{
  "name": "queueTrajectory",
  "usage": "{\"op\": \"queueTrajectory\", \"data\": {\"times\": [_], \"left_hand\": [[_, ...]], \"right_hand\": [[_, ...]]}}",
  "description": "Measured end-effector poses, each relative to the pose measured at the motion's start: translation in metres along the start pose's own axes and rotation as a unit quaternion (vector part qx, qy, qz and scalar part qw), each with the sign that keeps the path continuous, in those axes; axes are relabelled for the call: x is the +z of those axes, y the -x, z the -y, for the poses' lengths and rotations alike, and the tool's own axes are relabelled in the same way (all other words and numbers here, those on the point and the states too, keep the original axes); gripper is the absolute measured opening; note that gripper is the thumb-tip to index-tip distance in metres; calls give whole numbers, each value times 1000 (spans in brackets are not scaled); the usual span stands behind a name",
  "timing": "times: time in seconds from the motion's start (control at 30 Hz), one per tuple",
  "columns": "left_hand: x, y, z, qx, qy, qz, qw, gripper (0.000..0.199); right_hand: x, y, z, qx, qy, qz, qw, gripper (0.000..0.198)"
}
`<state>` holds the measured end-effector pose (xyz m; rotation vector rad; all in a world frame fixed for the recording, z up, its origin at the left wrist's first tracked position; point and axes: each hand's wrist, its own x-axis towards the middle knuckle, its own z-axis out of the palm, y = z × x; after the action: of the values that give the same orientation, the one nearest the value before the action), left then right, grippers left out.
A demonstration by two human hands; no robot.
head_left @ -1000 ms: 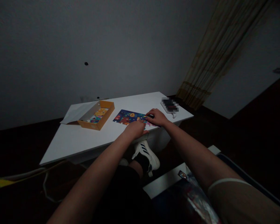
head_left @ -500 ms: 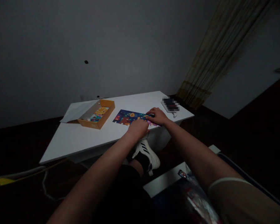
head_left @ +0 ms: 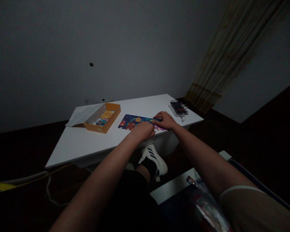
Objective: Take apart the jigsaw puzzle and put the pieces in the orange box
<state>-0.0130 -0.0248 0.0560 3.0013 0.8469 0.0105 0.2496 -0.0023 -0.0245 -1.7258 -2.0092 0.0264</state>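
Observation:
A colourful jigsaw puzzle (head_left: 131,121) lies flat near the front edge of a low white table (head_left: 87,145). My left hand (head_left: 143,131) rests palm down on the puzzle's near right part, fingers curled against it. Just beyond, my right hand (head_left: 164,120) presses its fingertips on the puzzle's right end. Whether either hand pinches a loose piece is hidden in the dim light. An orange box (head_left: 103,117) with several puzzle pieces stands open to the left of the puzzle.
A blurred flat device (head_left: 179,108) lies at the table's right corner. My white shoe (head_left: 153,160) shows below the table edge. A striped curtain (head_left: 222,61) hangs at the right; cables (head_left: 50,193) lie on the dark floor at left.
My left hand has slid a little to the right along the puzzle, closer to my right hand. The view has shifted slightly; the box and puzzle stay put.

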Motion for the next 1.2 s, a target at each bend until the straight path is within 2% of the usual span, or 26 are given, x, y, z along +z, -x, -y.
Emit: {"op": "queueTrajectory", "data": {"times": [0.17,0.27,0.37,0.43,0.5,0.6,0.7,0.77,0.87,0.93,1.0,1.1,1.17,1.2], "left_hand": [[5,-7,14,-57,115,-48,991,38],[7,-12,29,-109,199,-116,967,40],[-3,-8,55,-160,253,-204,932,39],[-17,3,79,-191,272,-256,908,37],[-34,21,106,-225,285,-269,892,34],[-54,54,146,-296,250,-280,878,28],[-59,83,174,-358,213,-294,860,31],[-56,94,185,-378,180,-268,868,35],[-50,98,190,-409,139,-205,878,32],[-48,94,186,-435,111,-174,876,28],[-47,85,176,-442,48,-140,885,33],[-47,66,154,-376,-38,-110,919,44],[-44,50,135,-310,-30,-109,944,38],[-41,42,124,-256,-3,-109,960,35]], "right_hand": [[0,0,0,8,6,-2,1000,41],[0,0,1,8,7,-3,1000,42],[-1,0,1,8,2,-1,1000,42],[-1,0,1,8,0,2,1000,41],[-2,0,1,4,-1,4,1000,40],[-2,1,1,2,1,5,1000,39],[0,2,0,8,1,4,1000,40],[1,3,-1,13,-1,1,1000,40],[1,4,-1,17,-4,1,1000,40],[-1,4,1,17,-1,4,1000,40],[-3,4,4,17,6,6,1000,40],[-6,4,8,24,22,7,999,40],[-7,4,10,36,32,6,999,41],[-7,4,10,42,36,4,998,42]]}}
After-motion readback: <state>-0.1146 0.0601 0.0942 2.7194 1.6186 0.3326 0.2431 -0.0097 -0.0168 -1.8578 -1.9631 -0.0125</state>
